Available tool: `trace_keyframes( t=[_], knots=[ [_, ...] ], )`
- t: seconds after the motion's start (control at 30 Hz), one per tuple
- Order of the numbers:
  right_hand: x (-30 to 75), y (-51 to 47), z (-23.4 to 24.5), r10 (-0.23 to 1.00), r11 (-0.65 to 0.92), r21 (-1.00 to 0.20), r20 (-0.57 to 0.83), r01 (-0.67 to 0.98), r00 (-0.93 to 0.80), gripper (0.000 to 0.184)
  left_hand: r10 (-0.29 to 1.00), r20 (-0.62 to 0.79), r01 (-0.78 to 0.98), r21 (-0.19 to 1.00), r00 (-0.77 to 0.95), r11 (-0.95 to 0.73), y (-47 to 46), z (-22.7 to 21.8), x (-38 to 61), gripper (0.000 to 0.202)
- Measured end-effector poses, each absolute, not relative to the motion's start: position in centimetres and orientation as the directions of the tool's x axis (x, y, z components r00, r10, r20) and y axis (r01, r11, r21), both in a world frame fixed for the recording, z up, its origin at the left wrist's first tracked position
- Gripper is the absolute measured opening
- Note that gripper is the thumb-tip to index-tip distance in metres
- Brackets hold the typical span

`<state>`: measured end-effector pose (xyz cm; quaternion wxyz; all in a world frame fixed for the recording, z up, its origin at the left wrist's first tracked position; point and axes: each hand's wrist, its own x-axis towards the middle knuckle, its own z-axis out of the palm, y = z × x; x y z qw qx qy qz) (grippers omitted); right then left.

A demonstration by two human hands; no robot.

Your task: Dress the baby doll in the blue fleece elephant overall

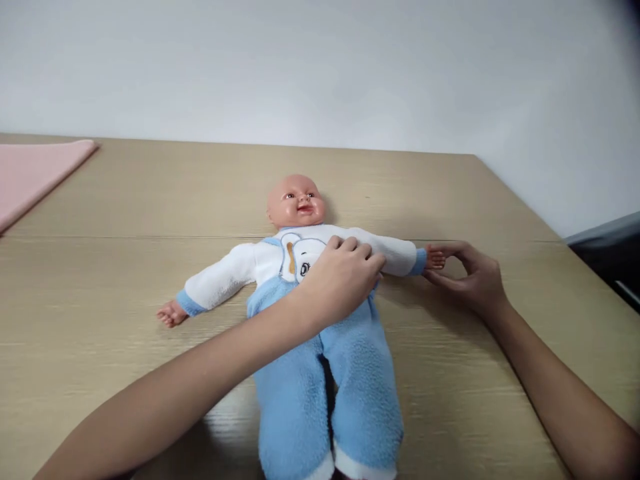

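Note:
A baby doll [297, 203] lies on its back on the wooden table, arms spread. It has a bald plastic head, a fleecy white top [237, 267] with a cartoon animal face on the chest, and light blue trousers [367, 387]. Across the doll's chest reaches my left hand [347, 277], its fingers curled onto the top near the sleeve on the right; the fingertips are partly hidden. At the end of that sleeve, my right hand [467, 277] pinches the doll's small hand [435, 257] between thumb and fingers. The other doll hand [171, 313] rests free on the table.
Pink folded cloth [40, 177] lies at the table's far left. The wooden table [150, 187] meets a pale wall [300, 73] behind. Beyond its right edge, a dark object [613, 257] is partly in view.

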<state>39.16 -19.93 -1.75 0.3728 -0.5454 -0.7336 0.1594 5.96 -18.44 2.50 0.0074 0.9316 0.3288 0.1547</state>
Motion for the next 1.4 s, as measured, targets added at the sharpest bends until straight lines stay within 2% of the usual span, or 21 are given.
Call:
trace_keyframes(
  t=[0.07,0.13,0.27,0.33,0.4,0.47,0.5,0.57,0.63,0.73,0.8,0.9,1.0,1.1,1.2,1.3,1.4],
  knots=[
    [37.8,-19.8,-1.4,0.878,0.421,-0.717,0.475,0.556,-0.052,0.039,0.564,0.348,0.564,0.114,0.748,-0.818,-18.5,2.5,5.8,0.019],
    [35.9,-19.6,-0.9,0.846,0.474,-0.731,0.532,0.491,-0.025,0.046,0.500,0.405,0.504,0.108,0.765,-0.857,-18.5,2.5,5.7,0.020],
    [31.3,-19.0,0.3,0.781,0.604,-0.662,0.602,0.443,-0.165,0.047,0.392,0.499,0.429,0.044,0.773,-0.902,-18.5,2.6,5.2,0.024],
    [29.3,-18.9,0.9,0.751,0.650,-0.630,0.617,0.425,-0.235,0.039,0.307,0.566,0.403,-0.049,0.765,-0.914,-18.6,2.6,4.9,0.024],
    [28.0,-19.0,1.1,0.749,0.661,-0.622,0.585,0.420,-0.311,0.022,0.193,0.637,0.354,-0.134,0.746,-0.926,-18.8,2.5,4.6,0.023],
    [27.5,-19.3,1.1,0.758,0.652,-0.631,0.524,0.420,-0.389,0.011,0.125,0.672,0.301,-0.152,0.730,-0.942,-18.9,2.5,4.4,0.022],
    [27.6,-19.5,1.0,0.760,0.647,-0.640,0.496,0.415,-0.420,0.010,0.130,0.674,0.285,-0.124,0.727,-0.951,-18.9,2.5,4.4,0.022],
    [28.1,-20.2,0.7,0.759,0.639,-0.658,0.458,0.398,-0.463,0.008,0.224,0.642,0.287,0.005,0.734,-0.958,-18.8,2.8,4.4,0.026],
    [28.6,-21.2,0.2,0.777,0.600,-0.711,0.407,0.367,-0.481,0.012,0.391,0.593,0.304,0.246,0.704,-0.920,-18.5,3.3,4.4,0.028],
    [28.7,-22.9,-0.6,0.857,0.424,-0.860,0.279,0.284,-0.434,0.025,0.638,0.407,0.263,0.669,0.653,-0.695,-18.0,4.2,4.5,0.028],
    [27.9,-23.8,-1.0,0.918,0.276,-0.940,0.196,0.201,-0.345,0.029,0.695,0.291,0.252,0.785,0.657,-0.566,-17.6,4.6,4.4,0.030],
    [26.4,-24.6,-1.2,0.972,0.123,-0.991,0.107,0.061,-0.211,0.022,0.691,0.281,0.312,0.737,0.666,-0.600,-17.3,4.7,4.2,0.033],
    [25.5,-24.8,-1.3,0.987,0.066,-0.997,0.070,-0.038,-0.146,0.023,0.662,0.291,0.353,0.664,0.691,-0.660,-17.1,4.8,3.6,0.032],
    [25.2,-24.9,-1.4,0.995,-0.016,-0.987,0.001,-0.163,-0.104,0.021,0.661,0.240,0.371,0.670,0.711,-0.643,-17.0,5.6,2.9,0.026],
    [24.8,-24.8,-1.7,0.987,-0.158,-0.938,-0.150,-0.310,-0.050,0.026,0.691,0.155,0.403,0.715,0.706,-0.571,-16.8,6.5,2.4,0.024],
    [24.2,-24.1,-2.0,0.971,-0.229,-0.914,-0.238,-0.336,-0.015,0.034,0.704,0.091,0.419,0.748,0.704,-0.515,-16.4,7.1,2.2,0.024],
    [23.4,-23.0,-2.0,0.972,-0.223,-0.918,-0.233,-0.327,-0.009,0.035,0.694,0.055,0.442,0.734,0.717,-0.516,-15.9,7.3,2.0,0.021]
  ],
)
